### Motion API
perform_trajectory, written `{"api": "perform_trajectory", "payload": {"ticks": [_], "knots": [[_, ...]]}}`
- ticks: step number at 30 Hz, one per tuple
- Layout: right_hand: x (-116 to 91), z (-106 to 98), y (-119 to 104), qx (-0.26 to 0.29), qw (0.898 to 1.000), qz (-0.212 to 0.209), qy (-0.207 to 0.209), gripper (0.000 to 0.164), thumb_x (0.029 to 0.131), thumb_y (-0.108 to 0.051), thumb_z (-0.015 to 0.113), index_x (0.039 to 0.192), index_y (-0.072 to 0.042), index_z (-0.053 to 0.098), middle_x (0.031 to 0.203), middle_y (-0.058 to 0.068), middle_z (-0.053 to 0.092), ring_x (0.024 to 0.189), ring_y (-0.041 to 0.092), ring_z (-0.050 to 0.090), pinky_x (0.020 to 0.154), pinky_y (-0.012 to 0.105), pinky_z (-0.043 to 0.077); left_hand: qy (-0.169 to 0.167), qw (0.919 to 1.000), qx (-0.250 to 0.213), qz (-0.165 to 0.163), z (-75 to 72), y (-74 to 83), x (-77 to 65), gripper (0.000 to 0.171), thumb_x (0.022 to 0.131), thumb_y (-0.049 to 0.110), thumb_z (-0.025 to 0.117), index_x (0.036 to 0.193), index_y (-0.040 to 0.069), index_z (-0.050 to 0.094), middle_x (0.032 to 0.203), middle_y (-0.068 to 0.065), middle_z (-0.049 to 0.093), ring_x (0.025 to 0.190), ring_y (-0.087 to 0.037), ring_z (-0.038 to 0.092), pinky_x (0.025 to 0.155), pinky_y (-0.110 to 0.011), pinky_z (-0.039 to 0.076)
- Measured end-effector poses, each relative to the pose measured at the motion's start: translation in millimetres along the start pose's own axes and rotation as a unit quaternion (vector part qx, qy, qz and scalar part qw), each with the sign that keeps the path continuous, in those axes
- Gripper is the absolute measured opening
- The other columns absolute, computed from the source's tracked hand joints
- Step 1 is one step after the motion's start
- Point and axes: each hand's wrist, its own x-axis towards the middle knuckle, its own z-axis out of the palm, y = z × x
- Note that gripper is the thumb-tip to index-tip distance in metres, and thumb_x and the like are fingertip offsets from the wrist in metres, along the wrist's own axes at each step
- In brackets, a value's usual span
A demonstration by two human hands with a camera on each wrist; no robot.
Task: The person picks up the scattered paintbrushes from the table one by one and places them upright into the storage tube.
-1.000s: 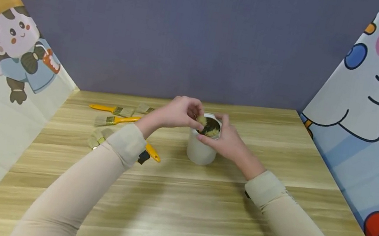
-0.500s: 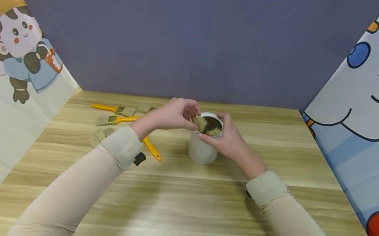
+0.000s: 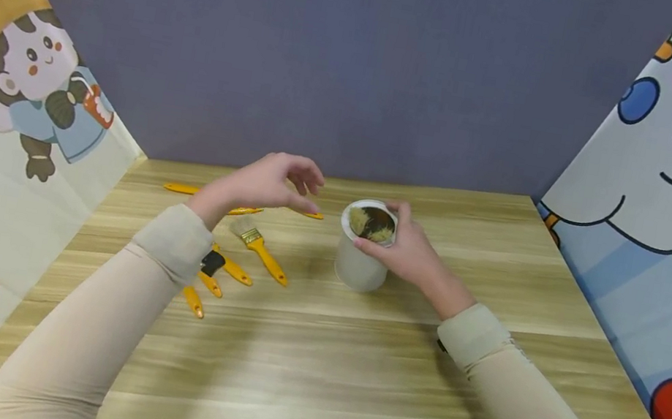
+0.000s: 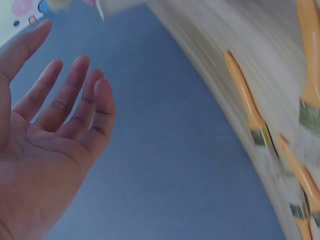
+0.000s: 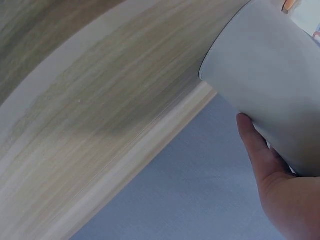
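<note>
A white cylindrical canister stands upright on the table, and my right hand grips it near the rim from the right side. Inside its dark mouth are pale yellowish bristly tufts; what lies below them is hidden. In the right wrist view, fingers curve around the wall of the canister. My left hand hovers left of the canister, holding nothing, its fingers apart and slightly bent. Below and beside it lie yellow-handled paintbrushes, partly covered by the hand and sleeve.
Several more paintbrushes lie on the wood-grain table at the left, one near a black piece. A grey-blue wall closes off the back. Printed cartoon panels flank both sides.
My left hand has let go of the bristly tuft at the canister's mouth and moved left, uncovering several brushes. The right hand keeps its grip on the canister.
</note>
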Motion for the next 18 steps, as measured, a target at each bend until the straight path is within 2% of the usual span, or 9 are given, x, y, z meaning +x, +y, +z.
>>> {"api": "perform_trajectory", "payload": {"ticks": [6,10,13,16,18], "knots": [[0.8,-1.5,-0.5,-0.002,1.0,-0.001,0.0,0.107,0.087,-0.059,0.081,0.163,-0.011,0.024,0.151,0.034,0.051,0.138,0.05,0.056,0.113,0.066,0.048,0.015,0.9994,0.011,-0.03,-23.8,-23.5,-13.9,0.043,0.094,0.029,0.083,0.133,0.015,0.067,0.131,-0.007,0.071,0.128,-0.032,0.063,0.11,-0.051,0.051],[0.0,-2.8,-0.8,-0.001,1.0,-0.004,0.001,0.107,0.087,-0.059,0.082,0.163,-0.01,0.025,0.15,0.034,0.052,0.138,0.05,0.056,0.113,0.065,0.048,0.011,0.9982,0.034,-0.048,-29.3,-43.1,-19.0,0.041,0.097,0.028,0.08,0.134,0.015,0.068,0.137,-0.009,0.068,0.135,-0.034,0.058,0.115,-0.056,0.046],[-0.7,-2.6,-0.2,0.002,1.0,-0.005,0.003,0.107,0.086,-0.058,0.083,0.162,-0.01,0.025,0.15,0.034,0.052,0.138,0.05,0.056,0.113,0.065,0.048,-0.008,0.9953,0.073,-0.063,-27.5,-60.3,-19.7,0.039,0.098,0.025,0.079,0.134,0.016,0.069,0.148,-0.012,0.062,0.147,-0.04,0.046,0.12,-0.063,0.039],[-0.5,-1.5,0.0,0.005,1.0,-0.003,0.001,0.107,0.086,-0.059,0.082,0.163,-0.01,0.025,0.151,0.033,0.051,0.139,0.05,0.055,0.114,0.065,0.048,-0.041,0.9895,0.118,-0.073,-23.0,-78.4,-18.6,0.037,0.098,0.021,0.079,0.134,0.019,0.071,0.157,-0.012,0.056,0.157,-0.044,0.032,0.125,-0.067,0.031],[0.1,-1.0,-0.3,0.007,1.0,-0.003,-0.001,0.108,0.086,-0.061,0.081,0.163,-0.009,0.024,0.152,0.033,0.05,0.139,0.05,0.055,0.113,0.065,0.048,-0.063,0.9864,0.136,-0.067,-19.3,-90.1,-16.7,0.038,0.096,0.018,0.081,0.134,0.017,0.072,0.159,-0.014,0.055,0.159,-0.045,0.03,0.126,-0.067,0.03]]}}
